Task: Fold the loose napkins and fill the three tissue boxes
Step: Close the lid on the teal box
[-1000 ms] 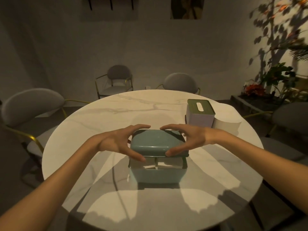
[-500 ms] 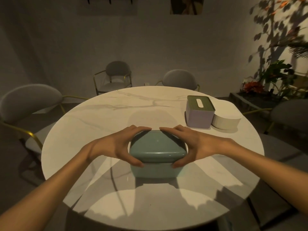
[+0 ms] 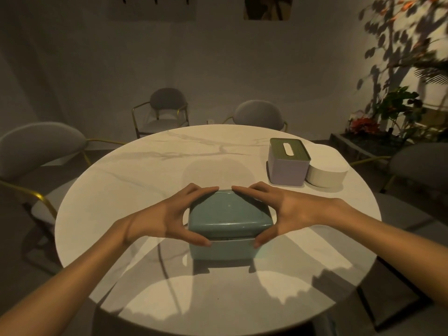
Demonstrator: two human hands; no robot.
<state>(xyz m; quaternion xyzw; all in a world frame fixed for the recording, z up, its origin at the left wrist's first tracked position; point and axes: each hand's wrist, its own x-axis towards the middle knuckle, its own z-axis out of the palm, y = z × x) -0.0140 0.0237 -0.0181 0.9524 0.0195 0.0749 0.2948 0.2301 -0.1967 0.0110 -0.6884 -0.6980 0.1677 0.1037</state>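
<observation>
A teal tissue box (image 3: 223,249) stands in the middle of the round marble table (image 3: 135,180). Its teal lid (image 3: 230,212) sits on top of it, with a thin dark seam along the front. My left hand (image 3: 167,217) grips the lid's left side, fingers over the far edge and thumb at the front. My right hand (image 3: 281,212) grips the right side the same way. A lilac tissue box (image 3: 287,172) with an olive slotted lid stands at the back right. A round white tissue box (image 3: 326,174) touches it on the right. No loose napkins show.
Grey chairs with gold frames ring the table: one at the left (image 3: 36,151), two at the back (image 3: 167,110) and one at the right (image 3: 421,163). A planter with green and red plants (image 3: 378,127) stands at the far right by the wall.
Both hands have lowered the teal lid onto the teal box. The white napkins seen inside a second ago are now covered.
</observation>
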